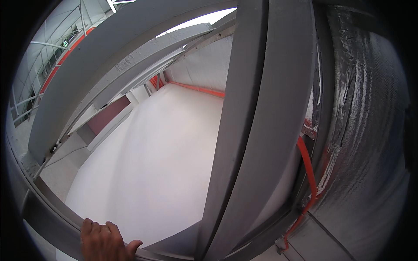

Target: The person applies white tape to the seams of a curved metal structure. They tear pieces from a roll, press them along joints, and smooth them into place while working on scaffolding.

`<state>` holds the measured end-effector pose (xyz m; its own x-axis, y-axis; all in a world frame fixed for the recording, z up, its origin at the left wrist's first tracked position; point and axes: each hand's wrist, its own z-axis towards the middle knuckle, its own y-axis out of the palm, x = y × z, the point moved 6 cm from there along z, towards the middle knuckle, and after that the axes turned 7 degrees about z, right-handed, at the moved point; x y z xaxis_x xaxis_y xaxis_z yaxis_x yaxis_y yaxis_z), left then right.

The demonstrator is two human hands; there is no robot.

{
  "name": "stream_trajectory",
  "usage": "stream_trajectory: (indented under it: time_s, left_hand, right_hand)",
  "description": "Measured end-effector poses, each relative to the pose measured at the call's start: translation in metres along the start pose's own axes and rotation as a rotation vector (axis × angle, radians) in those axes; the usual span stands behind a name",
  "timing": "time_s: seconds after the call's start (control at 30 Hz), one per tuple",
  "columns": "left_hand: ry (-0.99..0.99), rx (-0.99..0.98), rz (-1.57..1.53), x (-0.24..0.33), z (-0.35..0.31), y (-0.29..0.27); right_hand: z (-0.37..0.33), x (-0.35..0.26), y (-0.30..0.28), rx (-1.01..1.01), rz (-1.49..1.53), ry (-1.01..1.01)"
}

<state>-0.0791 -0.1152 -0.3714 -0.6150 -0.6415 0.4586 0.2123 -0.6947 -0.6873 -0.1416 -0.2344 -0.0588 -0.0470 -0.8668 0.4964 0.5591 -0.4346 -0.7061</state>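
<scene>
At the lower left, my left hand (104,243) grips a grey metal beam (54,213) along the near side of an opening. Its fingers curl over the beam's edge and the thumb sticks out to the right. Just beyond the fingers spreads a large smooth white surface (161,161), seen through the opening. A pair of thick grey beams (278,108) stands to the right of the hand, with a dark gap between them. My right hand is out of the picture.
Shiny silver foil covering (365,108) lines the right side. An orange conduit (310,174) bends down beside it. Another grey beam (82,74) arches across the upper left, with pale railings (52,45) beyond. Farther back is a reddish-brown panel (109,115).
</scene>
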Motion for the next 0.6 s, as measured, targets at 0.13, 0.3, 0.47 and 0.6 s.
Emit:
stream_trajectory:
  time_s: [0.13,0.3,0.47,0.6]
  left_hand:
    - [-0.005,-0.037,-0.017,0.002,-0.001,0.006]
    - [-0.125,-0.13,-0.052,0.003,0.003,0.014]
    - [-0.107,-0.169,0.001,0.006,0.006,0.005]
    - [-0.001,-0.034,0.093,0.01,0.004,0.004]
  right_hand:
    - [-0.06,-0.005,0.025,-0.106,0.225,0.048]
    - [-0.161,-0.011,0.075,-0.352,0.576,0.198]
    - [-0.304,-0.026,0.148,-0.778,0.888,0.464]
    - [-0.451,-0.055,0.182,-1.27,1.015,0.634]
